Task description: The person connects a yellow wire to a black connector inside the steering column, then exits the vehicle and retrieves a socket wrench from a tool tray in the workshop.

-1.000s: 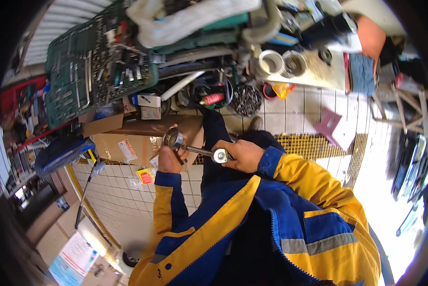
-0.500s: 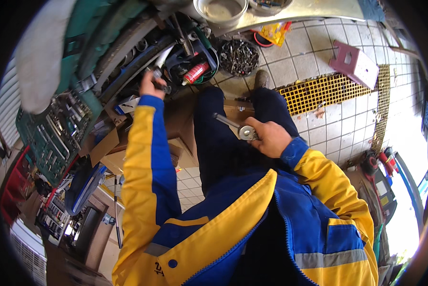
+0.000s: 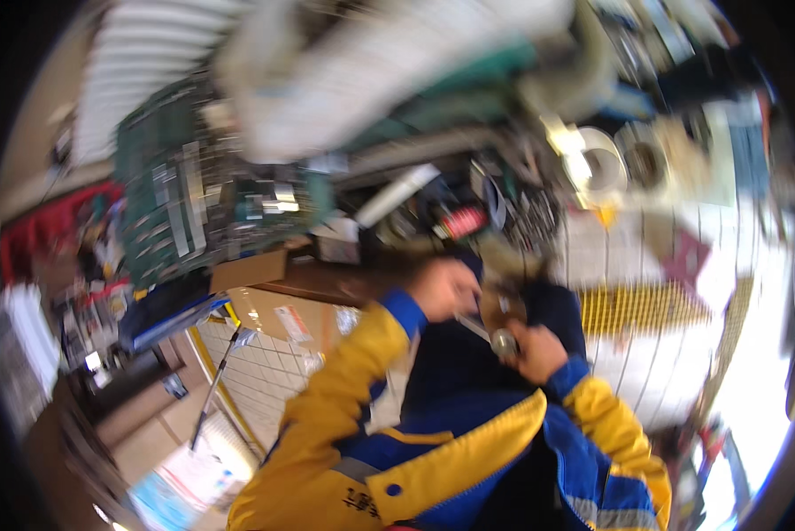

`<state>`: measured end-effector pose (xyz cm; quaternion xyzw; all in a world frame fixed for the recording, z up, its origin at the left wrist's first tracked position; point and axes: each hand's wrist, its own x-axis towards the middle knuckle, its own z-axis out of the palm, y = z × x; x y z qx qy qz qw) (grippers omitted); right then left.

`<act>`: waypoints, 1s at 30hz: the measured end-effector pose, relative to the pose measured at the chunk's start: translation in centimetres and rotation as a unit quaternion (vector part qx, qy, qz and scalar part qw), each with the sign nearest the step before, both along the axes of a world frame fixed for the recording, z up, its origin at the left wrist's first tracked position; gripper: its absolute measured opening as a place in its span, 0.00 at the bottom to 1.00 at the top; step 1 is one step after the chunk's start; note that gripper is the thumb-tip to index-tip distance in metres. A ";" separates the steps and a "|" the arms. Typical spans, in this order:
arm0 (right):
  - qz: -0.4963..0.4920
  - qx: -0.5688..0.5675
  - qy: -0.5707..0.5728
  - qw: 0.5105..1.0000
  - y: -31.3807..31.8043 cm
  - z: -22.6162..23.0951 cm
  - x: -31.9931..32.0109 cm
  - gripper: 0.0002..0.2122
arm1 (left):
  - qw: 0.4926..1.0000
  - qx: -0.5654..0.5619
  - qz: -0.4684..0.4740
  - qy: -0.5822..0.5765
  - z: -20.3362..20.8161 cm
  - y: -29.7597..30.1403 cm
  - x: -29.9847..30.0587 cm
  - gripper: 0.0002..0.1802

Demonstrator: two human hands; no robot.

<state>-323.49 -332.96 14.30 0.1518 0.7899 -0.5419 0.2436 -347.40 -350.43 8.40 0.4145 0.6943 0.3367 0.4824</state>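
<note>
My right hand (image 3: 537, 354) is closed around the round metal head of a ratchet wrench (image 3: 504, 343), in front of my lap. The wrench's slim handle slants away to the upper left, toward my left hand (image 3: 443, 290). That hand is held over my thigh with its fingers curled in, close to the handle's far end. Motion smears the fingers, so what they hold is hidden, and I cannot tell if they touch the handle.
A green socket-set case (image 3: 172, 190) lies open at the left. An open cardboard box (image 3: 278, 319) stands beside my left forearm. Ahead are a red can (image 3: 461, 221) among tools and a white bowl (image 3: 599, 168). Yellow floor grating (image 3: 636, 310) and a reddish stool (image 3: 685, 261) are at right.
My left hand has come back from the tools at the far left to beside the wrench. My right hand still holds the wrench. The view has swung left and is blurred.
</note>
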 end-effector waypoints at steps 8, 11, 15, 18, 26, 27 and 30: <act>0.276 0.037 0.089 0.956 -3.0 11.7 -13.8 0.16 | 0.978 -0.146 -0.069 0.133 15.6 -9.4 2.1 0.14; 0.141 0.128 0.125 0.974 -3.5 14.7 -18.0 0.17 | 0.966 -0.185 0.075 0.166 17.7 -18.0 -2.1 0.14; -0.011 0.121 0.165 0.979 -2.6 16.8 -21.8 0.17 | 0.881 -0.182 0.390 0.197 21.5 -26.5 -9.1 0.16; 0.004 0.091 0.105 0.990 -2.8 16.6 -22.4 0.17 | 0.806 -0.163 0.515 0.241 22.9 -28.1 -18.4 0.16; 0.004 0.062 -0.006 0.998 -3.1 13.9 -14.2 0.22 | 0.706 -0.385 0.209 0.557 13.0 -36.0 -41.8 0.17; 0.007 0.090 0.025 0.996 -2.6 13.1 -12.6 0.22 | 0.668 -0.354 -0.015 0.654 12.0 -38.0 -42.2 0.18; -0.071 0.089 -0.007 0.993 -0.5 11.5 -6.5 0.23 | 0.666 -0.382 0.330 0.550 11.1 -38.9 -43.8 0.36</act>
